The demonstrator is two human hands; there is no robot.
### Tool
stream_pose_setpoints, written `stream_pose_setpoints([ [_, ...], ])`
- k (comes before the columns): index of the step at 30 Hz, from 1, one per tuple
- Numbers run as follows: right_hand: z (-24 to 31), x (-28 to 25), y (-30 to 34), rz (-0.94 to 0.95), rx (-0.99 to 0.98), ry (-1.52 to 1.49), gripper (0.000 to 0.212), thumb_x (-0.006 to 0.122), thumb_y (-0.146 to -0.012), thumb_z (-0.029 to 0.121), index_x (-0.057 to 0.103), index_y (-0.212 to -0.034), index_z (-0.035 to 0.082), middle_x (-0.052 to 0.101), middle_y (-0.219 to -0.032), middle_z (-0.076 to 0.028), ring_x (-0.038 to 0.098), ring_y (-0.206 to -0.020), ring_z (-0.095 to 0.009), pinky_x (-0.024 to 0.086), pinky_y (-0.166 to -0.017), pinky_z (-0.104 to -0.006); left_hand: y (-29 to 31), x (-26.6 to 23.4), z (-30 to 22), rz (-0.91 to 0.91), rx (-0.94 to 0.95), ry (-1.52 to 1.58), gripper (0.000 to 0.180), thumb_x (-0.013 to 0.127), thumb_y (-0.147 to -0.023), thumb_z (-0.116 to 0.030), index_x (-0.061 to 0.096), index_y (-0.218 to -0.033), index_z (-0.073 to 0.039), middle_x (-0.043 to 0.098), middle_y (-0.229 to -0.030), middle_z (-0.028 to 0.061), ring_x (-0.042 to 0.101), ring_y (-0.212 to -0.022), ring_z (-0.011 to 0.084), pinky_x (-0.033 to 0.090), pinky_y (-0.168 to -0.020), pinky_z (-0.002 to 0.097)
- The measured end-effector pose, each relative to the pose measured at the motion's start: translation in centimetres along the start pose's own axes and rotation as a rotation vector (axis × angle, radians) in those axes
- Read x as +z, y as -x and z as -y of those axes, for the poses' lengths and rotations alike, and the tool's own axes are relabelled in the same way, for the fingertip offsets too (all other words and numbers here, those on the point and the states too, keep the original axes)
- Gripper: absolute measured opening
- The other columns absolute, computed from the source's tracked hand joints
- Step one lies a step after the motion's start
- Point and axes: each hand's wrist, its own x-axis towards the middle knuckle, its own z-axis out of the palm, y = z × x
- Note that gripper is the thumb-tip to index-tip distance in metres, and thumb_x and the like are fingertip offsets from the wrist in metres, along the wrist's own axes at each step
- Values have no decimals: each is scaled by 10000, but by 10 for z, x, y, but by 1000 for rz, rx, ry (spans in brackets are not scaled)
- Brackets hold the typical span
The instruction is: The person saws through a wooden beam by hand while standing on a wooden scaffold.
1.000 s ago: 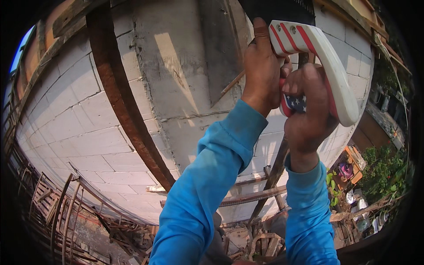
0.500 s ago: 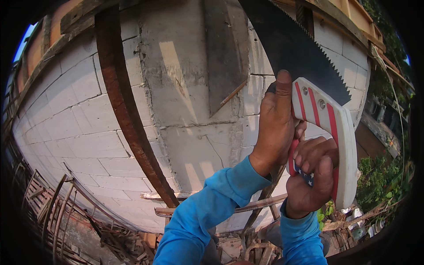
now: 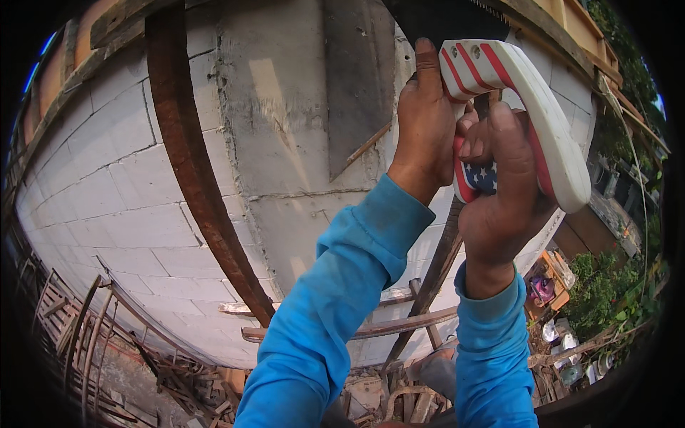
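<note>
A hand saw with a white handle, red stripes and a starred blue patch is tilted upward before me. Its dark toothed blade runs out of the top of the view. Through the handle's opening, my right hand is closed around the grip. My left hand is beside the handle's front, thumb pointing up over the blade's base. Its other fingers are curled and mostly hidden, so what they grip does not show.
A pale block wall with a grey concrete strip stands ahead. Leaning brown timbers and horizontal rails cross it. Scrap wood and metal frames litter the ground. Green plants grow at right.
Both hands and the saw have moved up and farther away. More of the blade is now out of view, and the handle has swung slightly.
</note>
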Motion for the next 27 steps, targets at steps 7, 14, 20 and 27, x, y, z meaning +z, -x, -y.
stream_pose_setpoints([
  [7, 59, -77, -11, 79, 864, -847, 249, 473, -912, 214, 418, -720, 66, 411, -666, -41, 450, -626, -147, 403, -647, -291, 64, 37, 13, -18, -113, 72, 667, 343, -930, -648, 516, -660, -63, 468, -501, 10, 401, -360, 71, 308, -322, 210],
  [14, 44, -99, -24, 231, 804, -970, 286, 445, -943, 249, 409, -724, 69, 387, -670, -34, 435, -612, -137, 404, -657, -282, 75, 49, 16, -30, -103, 89, 687, 292, -918, -679, 573, -847, -56, 518, -574, 21, 387, -395, 48, 352, -347, 197],
  [20, 49, -117, -36, 144, 677, -979, 178, 460, -896, 166, 471, -949, -4, 417, -716, -53, 476, -643, -159, 452, -694, -293, 86, 65, 9, 164, -142, 270, 570, 437, -957, -531, 570, -941, 23, 496, -610, 61, 471, -441, 69, 371, -353, 206],
  [27, 5, -130, -40, 301, 575, -1080, 225, 469, -812, 16, 381, -1017, -13, 436, -833, -96, 485, -721, -201, 459, -680, -315, 105, 92, 11, -37, -114, 240, 472, 426, -989, -414, 531, -1036, 44, 466, -626, 61, 459, -467, 82, 353, -356, 232],
])
